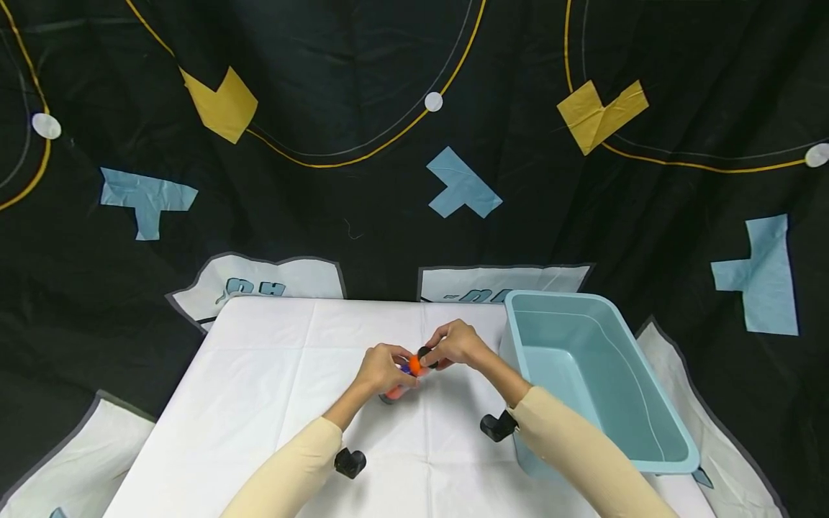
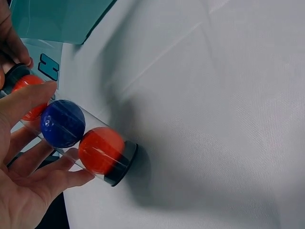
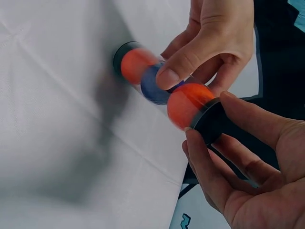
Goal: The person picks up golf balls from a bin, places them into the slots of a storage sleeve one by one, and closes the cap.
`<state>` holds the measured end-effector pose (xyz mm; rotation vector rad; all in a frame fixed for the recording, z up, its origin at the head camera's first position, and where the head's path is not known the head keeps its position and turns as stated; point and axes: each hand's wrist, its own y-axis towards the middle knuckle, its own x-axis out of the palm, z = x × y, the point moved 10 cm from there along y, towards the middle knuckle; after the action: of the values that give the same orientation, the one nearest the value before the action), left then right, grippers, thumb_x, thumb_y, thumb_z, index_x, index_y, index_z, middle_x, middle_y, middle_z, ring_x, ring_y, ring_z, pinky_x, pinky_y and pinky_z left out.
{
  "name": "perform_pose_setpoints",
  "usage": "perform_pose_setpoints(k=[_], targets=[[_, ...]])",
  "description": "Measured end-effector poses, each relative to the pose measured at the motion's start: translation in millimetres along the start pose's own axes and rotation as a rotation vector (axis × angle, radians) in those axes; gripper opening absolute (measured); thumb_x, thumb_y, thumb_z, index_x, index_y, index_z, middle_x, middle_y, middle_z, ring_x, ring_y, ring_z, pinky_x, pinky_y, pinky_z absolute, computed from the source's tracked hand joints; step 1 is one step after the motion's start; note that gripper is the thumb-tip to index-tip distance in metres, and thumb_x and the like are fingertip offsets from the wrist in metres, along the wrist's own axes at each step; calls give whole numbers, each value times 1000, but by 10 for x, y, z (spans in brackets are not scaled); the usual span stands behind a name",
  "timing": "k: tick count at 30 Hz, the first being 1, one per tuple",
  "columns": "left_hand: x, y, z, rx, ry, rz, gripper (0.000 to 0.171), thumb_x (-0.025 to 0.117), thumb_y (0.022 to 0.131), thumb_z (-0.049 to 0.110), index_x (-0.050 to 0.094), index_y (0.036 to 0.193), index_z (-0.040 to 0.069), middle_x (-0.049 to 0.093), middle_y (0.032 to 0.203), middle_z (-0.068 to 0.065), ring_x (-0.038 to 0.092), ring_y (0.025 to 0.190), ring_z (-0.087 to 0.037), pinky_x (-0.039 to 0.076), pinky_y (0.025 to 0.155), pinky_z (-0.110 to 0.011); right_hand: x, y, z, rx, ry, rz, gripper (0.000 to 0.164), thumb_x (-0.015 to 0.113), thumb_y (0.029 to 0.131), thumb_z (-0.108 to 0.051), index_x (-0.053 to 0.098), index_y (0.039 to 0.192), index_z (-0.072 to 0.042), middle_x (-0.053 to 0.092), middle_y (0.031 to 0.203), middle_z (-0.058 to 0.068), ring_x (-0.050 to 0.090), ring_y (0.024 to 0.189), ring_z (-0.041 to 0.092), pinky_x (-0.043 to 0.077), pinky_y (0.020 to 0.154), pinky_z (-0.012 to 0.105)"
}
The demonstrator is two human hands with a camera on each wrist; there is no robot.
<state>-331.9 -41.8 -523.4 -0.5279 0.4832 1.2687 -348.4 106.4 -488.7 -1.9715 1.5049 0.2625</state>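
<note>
Over the white table, my left hand (image 1: 382,370) grips a clear plastic tube (image 2: 89,119) around its middle, thumb on one side and fingers on the other. Inside the tube a blue ball (image 2: 63,124) sits between two orange balls, one orange ball (image 2: 101,150) near the far end and another orange ball (image 3: 189,105) by the near end. A black cap (image 2: 125,164) closes the far end, which tilts down toward the cloth. My right hand (image 1: 456,344) pinches the black cap (image 3: 209,121) on the other end between thumb and fingertips.
A light blue plastic tub (image 1: 563,324) stands at the right of the table, close beside my right forearm. White cloth (image 1: 259,388) covers the table. Behind it hangs a black curtain (image 1: 350,216) with taped shapes. Black mounts (image 1: 350,462) sit at both wrists.
</note>
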Motion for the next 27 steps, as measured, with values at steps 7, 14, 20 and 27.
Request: perform_pose_setpoints(k=[7, 14, 20, 27], targets=[[-8, -5, -36, -4, -21, -2, 40, 95, 68, 19, 79, 103, 10, 78, 98, -7, 67, 96, -24, 55, 78, -36, 28, -1, -45, -6, -27, -5, 21, 89, 72, -3, 76, 89, 0, 72, 99, 18, 77, 73, 28, 62, 69, 33], [-4, -16, -45, -7, -41, -11, 44, 96, 66, 20, 78, 105, 10, 78, 99, -7, 68, 96, -25, 56, 78, -36, 53, -23, -34, -6, -25, -14, 22, 89, 73, -4, 76, 90, 0, 72, 100, 17, 77, 72, 26, 62, 70, 33], [-14, -19, -45, -3, -50, -6, 43, 96, 67, 19, 78, 105, 10, 78, 99, -8, 69, 95, -25, 57, 77, -36, 55, -35, -50, -11, -10, -5, 23, 89, 73, -3, 77, 91, 2, 72, 100, 19, 77, 72, 27, 62, 69, 34], [-44, -19, -95, -23, -72, 8, 43, 96, 66, 19, 78, 105, 10, 79, 97, -6, 71, 95, -23, 57, 81, -38, 87, -21, -86, 5, 44, -1, 24, 88, 73, 0, 77, 93, 2, 73, 97, 20, 77, 73, 30, 62, 71, 36]])
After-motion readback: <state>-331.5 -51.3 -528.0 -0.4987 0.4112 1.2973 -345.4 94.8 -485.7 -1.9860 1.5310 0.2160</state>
